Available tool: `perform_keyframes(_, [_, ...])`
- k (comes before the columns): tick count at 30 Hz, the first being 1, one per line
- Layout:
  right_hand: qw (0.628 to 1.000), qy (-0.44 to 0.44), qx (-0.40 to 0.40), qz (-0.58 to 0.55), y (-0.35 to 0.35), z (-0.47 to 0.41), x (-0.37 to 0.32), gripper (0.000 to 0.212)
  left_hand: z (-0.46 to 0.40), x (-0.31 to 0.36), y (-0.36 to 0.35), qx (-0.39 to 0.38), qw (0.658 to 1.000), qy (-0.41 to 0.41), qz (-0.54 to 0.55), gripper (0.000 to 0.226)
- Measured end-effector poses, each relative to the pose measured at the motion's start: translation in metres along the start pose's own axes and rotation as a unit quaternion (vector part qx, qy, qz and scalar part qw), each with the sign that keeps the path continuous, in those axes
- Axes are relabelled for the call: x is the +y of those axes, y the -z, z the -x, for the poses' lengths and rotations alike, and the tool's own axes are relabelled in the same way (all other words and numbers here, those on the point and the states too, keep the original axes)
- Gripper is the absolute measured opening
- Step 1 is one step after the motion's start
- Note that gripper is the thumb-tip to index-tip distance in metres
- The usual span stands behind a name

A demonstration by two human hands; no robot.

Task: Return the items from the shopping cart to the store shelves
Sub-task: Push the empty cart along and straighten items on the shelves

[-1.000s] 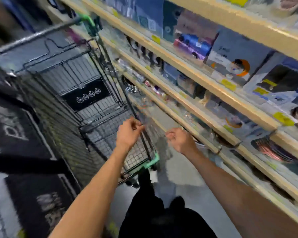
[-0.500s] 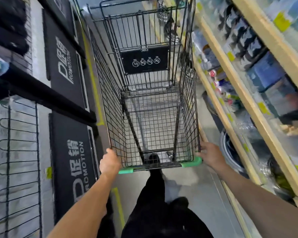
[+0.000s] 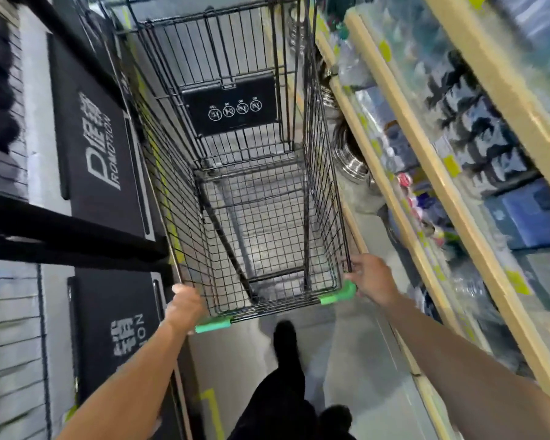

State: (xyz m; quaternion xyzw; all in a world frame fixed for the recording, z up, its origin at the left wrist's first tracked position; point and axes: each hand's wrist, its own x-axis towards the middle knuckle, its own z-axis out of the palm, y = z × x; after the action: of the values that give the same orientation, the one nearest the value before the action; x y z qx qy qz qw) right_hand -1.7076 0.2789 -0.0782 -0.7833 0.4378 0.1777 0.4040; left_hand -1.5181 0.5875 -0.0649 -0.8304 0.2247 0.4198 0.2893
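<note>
A black wire shopping cart (image 3: 326, 192) with green corner caps stands in the aisle straight ahead of me. Nothing shows inside its basket; the grey floor is visible through the mesh. My left hand (image 3: 185, 306) grips the near left corner of the cart's rim. My right hand (image 3: 370, 281) grips the near right corner, just above the green cap (image 3: 342, 293). Wooden store shelves (image 3: 451, 185) run along the right side, packed with blurred boxed and bagged goods.
Black promotion panels (image 3: 102, 147) and a slatted wall with hooks line the left side. Stacked metal bowls (image 3: 350, 160) sit low on the right, close to the cart. My dark-trousered legs and shoe (image 3: 285, 341) are behind the cart. Yellow floor tape marks the aisle.
A second ago my hands were loose near the cart's side by the shelf. They took hold of the near corners, and the view swung round to line up behind the cart.
</note>
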Motion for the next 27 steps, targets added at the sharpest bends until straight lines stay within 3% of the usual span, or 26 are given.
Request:
perform_keyframes(3, [0.998, -0.034, 0.03, 0.053, 0.011, -0.046, -0.055, 0.048, -0.023, -0.021, 0.052, -0.064, 0.997, 0.011, -0.038, 0.063])
perform_keyframes(6, [0.994, -0.038, 0.031, 0.097, 0.021, -0.097, -0.113, 0.031, -0.062, -0.05, 0.103, -0.033, 0.999, 0.005, 0.022, 0.092])
perform_keyframes(9, [0.993, -0.026, 0.046, 0.103, 0.035, -0.143, -0.169, 0.041, -0.105, -0.083, 0.15, -0.034, 0.999, -0.019, -0.034, 0.058])
perform_keyframes(13, [0.996, -0.011, 0.024, 0.09, 0.053, -0.207, -0.234, 0.039, -0.157, -0.117, 0.216, -0.058, 0.998, 0.033, 0.018, 0.057])
perform_keyframes(16, [0.997, 0.014, 0.035, 0.069, 0.063, -0.266, -0.286, 0.041, -0.203, -0.143, 0.27, -0.02, 1.0, 0.002, 0.023, 0.056])
perform_keyframes(20, [0.991, 0.017, 0.037, 0.124, 0.08, -0.345, -0.371, 0.015, -0.264, -0.185, 0.359, -0.04, 0.996, 0.014, -0.084, 0.058])
perform_keyframes(25, [0.988, 0.009, 0.034, 0.151, 0.098, -0.432, -0.474, 0.022, -0.34, -0.237, 0.459, -0.022, 0.965, -0.082, -0.25, 0.055])
perform_keyframes(27, [0.988, 0.005, 0.047, 0.148, 0.102, -0.463, -0.506, 0.018, -0.364, -0.255, 0.493, -0.018, 0.965, -0.091, -0.244, 0.054])
